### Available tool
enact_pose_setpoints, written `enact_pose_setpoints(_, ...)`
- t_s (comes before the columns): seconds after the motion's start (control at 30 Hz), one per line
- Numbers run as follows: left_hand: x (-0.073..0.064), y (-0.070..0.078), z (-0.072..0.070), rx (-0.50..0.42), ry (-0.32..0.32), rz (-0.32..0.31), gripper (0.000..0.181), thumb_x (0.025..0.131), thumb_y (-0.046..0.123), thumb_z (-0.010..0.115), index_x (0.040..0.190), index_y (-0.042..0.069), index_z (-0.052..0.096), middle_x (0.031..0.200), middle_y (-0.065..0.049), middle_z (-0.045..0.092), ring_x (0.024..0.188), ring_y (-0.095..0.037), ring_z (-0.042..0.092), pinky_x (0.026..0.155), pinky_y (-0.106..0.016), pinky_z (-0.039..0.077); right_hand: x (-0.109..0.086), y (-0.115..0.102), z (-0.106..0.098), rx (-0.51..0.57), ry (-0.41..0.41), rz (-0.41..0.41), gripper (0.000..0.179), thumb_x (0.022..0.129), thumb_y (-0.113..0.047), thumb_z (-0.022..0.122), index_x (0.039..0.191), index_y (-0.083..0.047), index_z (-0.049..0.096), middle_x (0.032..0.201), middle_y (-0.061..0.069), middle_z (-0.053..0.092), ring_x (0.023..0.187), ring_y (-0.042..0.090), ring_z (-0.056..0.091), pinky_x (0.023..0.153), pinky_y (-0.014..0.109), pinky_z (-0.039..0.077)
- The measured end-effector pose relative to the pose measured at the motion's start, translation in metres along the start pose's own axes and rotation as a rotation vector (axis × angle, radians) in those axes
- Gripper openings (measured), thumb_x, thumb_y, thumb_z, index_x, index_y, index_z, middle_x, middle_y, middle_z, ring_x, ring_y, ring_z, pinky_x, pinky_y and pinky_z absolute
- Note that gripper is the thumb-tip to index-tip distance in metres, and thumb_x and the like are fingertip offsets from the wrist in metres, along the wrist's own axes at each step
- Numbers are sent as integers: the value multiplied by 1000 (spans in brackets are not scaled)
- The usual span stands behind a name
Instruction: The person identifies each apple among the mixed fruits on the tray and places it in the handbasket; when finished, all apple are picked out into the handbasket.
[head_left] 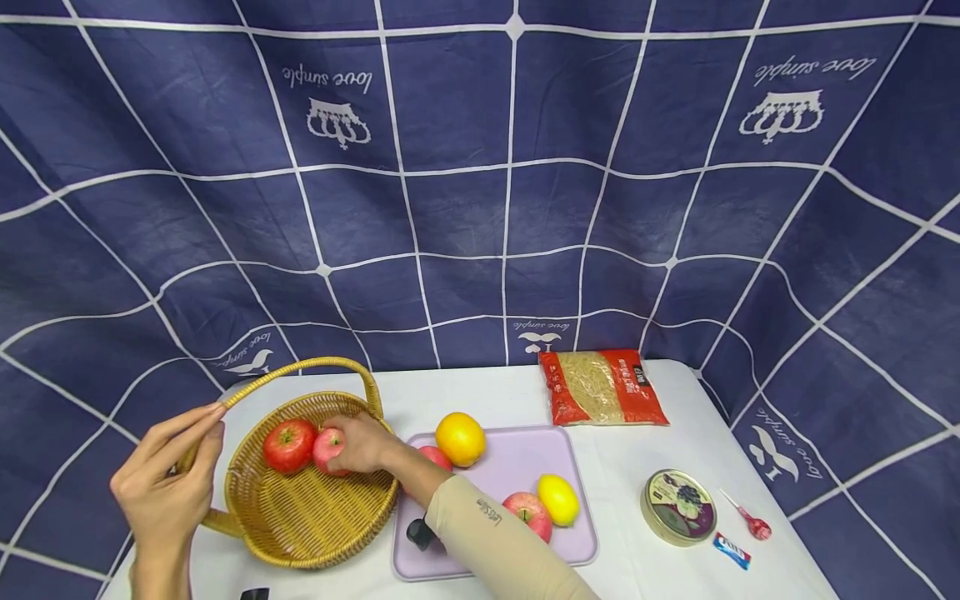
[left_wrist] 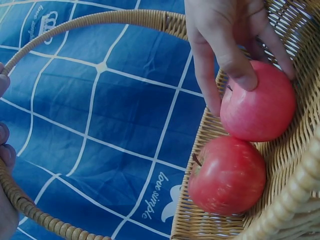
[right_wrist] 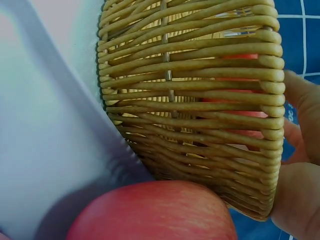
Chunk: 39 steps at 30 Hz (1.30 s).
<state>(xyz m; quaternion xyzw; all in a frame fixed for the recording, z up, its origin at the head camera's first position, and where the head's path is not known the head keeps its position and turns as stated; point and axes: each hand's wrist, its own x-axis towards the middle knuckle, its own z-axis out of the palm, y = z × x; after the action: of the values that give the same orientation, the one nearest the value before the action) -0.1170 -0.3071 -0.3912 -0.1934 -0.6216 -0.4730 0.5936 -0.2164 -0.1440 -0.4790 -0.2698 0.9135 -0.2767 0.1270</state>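
A dark blue cloth (head_left: 465, 208) with white grid lines hangs behind and to the sides of the white-covered counter (head_left: 630, 467). On the counter's left stands a round wicker basket (head_left: 307, 521), its arched handle (head_left: 300, 367) raised, and just beside it lies a lilac tray (head_left: 506, 458), crossed by a beige sleeve (head_left: 495, 533). A red bag of grain (head_left: 603, 387) lies at the far edge. The left hand (head_left: 168, 479) grips the basket's handle between fingers and thumb; the right hand (head_left: 366, 443) reaches inside the basket, thumb and fingers curled around an apple. A flat round tin (head_left: 679, 507) stands to the right of the tray. The gripped pink-red apple (left_wrist: 257, 107) is inside the basket, touching a redder apple (left_wrist: 227, 175) there. On the tray, an orange (head_left: 461, 439) sits beside a partly hidden apple (head_left: 435, 457), and a lemon (head_left: 557, 500) beside another pinkish apple (head_left: 528, 512). Smallest are a red lollipop (head_left: 757, 527) and a blue packet (head_left: 732, 551) near the tin.
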Motion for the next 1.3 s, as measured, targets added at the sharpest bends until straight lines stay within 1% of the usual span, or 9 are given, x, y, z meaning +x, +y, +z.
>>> enact_pose_setpoints(0.17,0,0,0,-2,-2,-3,5,76,-16,73,80,-19,72,90,-22,75,88,-12,73,84,-14,54,1,0,-1,1,35,6,68,80,-32,83,142,-33,55,127,-10,63,115,2,56,94,14,46)
enact_pose_setpoints(0.4,-2,-1,1,10,-18,-12,5,77,-15,74,81,-18,72,90,-23,75,88,-11,72,84,-14,54,-1,-2,1,-13,105,91,66,80,-39,85,139,-34,56,125,-12,66,111,5,61,92,17,49)
enact_pose_setpoints(0.5,-3,-1,1,19,-17,-10,5,77,-15,74,81,-18,73,90,-22,75,88,-10,72,84,-14,54,-4,-3,2,-27,117,122,66,79,-42,84,139,-36,57,123,-12,68,108,6,63,90,18,49)
enact_pose_setpoints(0.57,-3,-1,1,24,-15,-6,5,77,-15,74,81,-18,73,90,-22,75,89,-10,72,85,-14,54,-5,-5,2,-40,118,130,64,81,-45,81,140,-36,57,121,-11,69,108,6,63,89,18,50)
enact_pose_setpoints(0.73,-2,1,0,24,-12,-6,5,77,-15,74,81,-18,73,90,-23,75,88,-10,72,85,-14,54,-8,-7,2,-65,113,126,58,87,-48,74,141,-37,56,123,-11,67,114,5,60,92,18,49)
enact_pose_setpoints(0.87,-2,1,0,25,-15,-5,5,77,-15,74,81,-18,73,90,-23,75,89,-10,72,85,-14,54,-8,-7,3,-41,121,119,57,87,-45,75,140,-37,57,123,-12,64,115,3,56,94,18,47)
enact_pose_setpoints(1.03,-2,0,1,14,-12,0,5,77,-15,74,81,-18,73,90,-23,75,88,-11,73,85,-14,54,-9,-6,4,-36,161,103,53,86,-38,77,137,-40,60,127,-15,62,119,0,54,96,17,46)
enact_pose_setpoints(1.13,-2,0,0,17,-11,0,5,77,-15,74,81,-18,73,90,-22,75,88,-10,73,85,-14,54,-10,-7,5,-88,188,82,51,86,-36,78,134,-41,62,128,-16,60,118,0,55,92,18,49)
enact_pose_setpoints(1.3,-1,0,-1,31,-10,-3,5,78,-14,74,81,-18,73,91,-22,75,89,-10,72,85,-14,54,-7,-6,5,-165,215,47,47,86,-34,78,130,-41,65,121,-15,60,110,-1,56,75,16,50)
